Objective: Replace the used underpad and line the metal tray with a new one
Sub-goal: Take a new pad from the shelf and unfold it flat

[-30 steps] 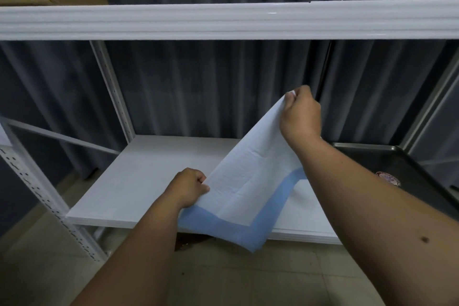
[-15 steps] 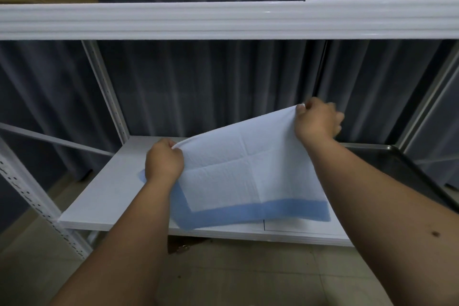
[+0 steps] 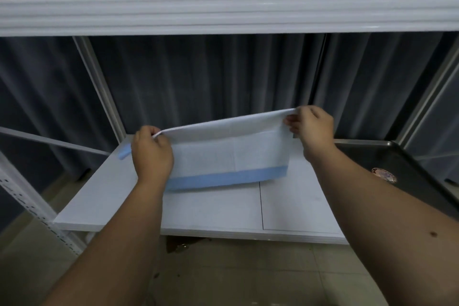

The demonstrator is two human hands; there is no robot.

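Observation:
A white underpad [image 3: 233,156] with a blue border hangs folded over itself above the white shelf board [image 3: 213,208]. My left hand [image 3: 151,154] grips its upper left corner. My right hand [image 3: 311,129] pinches its upper right corner, slightly higher. The pad's blue lower edge rests on or just above the shelf. The dark metal tray [image 3: 402,169] lies at the right end of the shelf, bare, with a round sticker [image 3: 384,174] on its floor; my right forearm hides part of it.
A white upper shelf beam [image 3: 223,13] crosses the view above my hands. White rack uprights [image 3: 99,87] stand at the left and back. Dark grey curtains [image 3: 211,82] hang behind. Tiled floor [image 3: 236,276] with a dark stain lies below the shelf.
The pad was turned from a slanted hold to a level one. My left hand rose and moved back, my right hand moved right, and the top edge now folds over toward me.

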